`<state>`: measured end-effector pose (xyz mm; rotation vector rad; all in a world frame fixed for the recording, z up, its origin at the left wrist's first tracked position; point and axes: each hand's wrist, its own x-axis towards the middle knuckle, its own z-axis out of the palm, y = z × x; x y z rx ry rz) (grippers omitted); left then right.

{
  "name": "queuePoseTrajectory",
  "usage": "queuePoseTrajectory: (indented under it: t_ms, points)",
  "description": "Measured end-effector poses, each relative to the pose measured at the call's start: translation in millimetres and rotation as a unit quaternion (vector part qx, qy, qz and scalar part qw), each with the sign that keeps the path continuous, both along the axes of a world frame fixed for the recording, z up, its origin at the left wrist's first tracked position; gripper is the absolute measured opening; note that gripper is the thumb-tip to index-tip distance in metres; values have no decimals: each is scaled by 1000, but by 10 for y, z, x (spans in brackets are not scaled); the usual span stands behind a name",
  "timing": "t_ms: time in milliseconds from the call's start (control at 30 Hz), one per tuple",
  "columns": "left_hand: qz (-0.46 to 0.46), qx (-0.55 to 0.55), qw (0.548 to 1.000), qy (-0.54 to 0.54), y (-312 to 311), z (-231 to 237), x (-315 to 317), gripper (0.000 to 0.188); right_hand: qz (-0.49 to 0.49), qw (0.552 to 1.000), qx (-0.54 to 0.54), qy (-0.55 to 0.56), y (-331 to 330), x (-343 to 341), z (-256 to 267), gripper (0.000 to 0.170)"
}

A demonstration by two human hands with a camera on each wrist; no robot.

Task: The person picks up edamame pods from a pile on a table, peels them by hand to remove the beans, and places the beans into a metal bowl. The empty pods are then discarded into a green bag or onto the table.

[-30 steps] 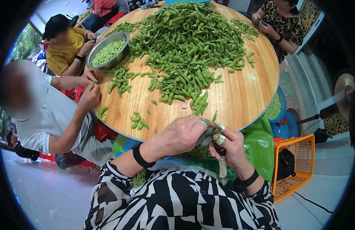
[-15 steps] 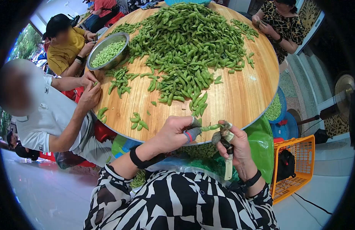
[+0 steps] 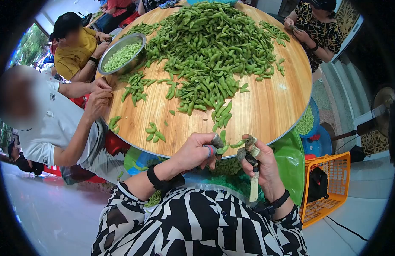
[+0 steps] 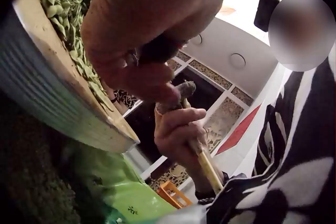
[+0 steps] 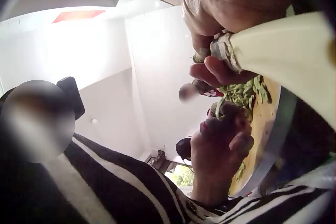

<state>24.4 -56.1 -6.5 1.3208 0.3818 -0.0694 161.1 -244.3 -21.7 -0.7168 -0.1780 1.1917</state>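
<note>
My left hand (image 3: 192,150) is over the table's near edge, with a green soybean pod (image 3: 223,149) pinched between thumb and fingers. Wrappings cover some of its fingertips. Just to its right, my right hand (image 3: 264,162) pinches another green pod piece (image 3: 237,144) at thumb and forefinger. That same hand also grips a tool with a pale handle (image 3: 254,190) pointing down towards my body; its working end is hidden in the fingers. In the right wrist view the pale handle (image 5: 283,50) looms close, with the left hand (image 5: 218,153) beyond.
A big heap of pods (image 3: 214,51) covers the round wooden table (image 3: 270,102). A metal bowl of shelled beans (image 3: 120,57) stands at the left. Several people sit around. A green plastic sheet (image 3: 291,162) hangs below the edge, beside an orange crate (image 3: 327,187).
My hands came from close together to a little apart. A pod that stretched between them half a second ago now shows as separate green pieces, one at each hand.
</note>
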Motion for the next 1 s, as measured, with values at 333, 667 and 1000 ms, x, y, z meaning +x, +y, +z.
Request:
queuePoseTrajectory:
  t_ms: [333,667,1000]
  points:
    - [-11,42,999,-8,-63,-97,-4,21,1,999,-38,-24,-53,-40,42,38]
    - [42,5,999,8,12,133,129,34,12,989,-76,-129,10,-152,173,34]
    - [-79,20,996,-28,-37,29,60,29,1,987,-73,-140,-4,-77,163,34]
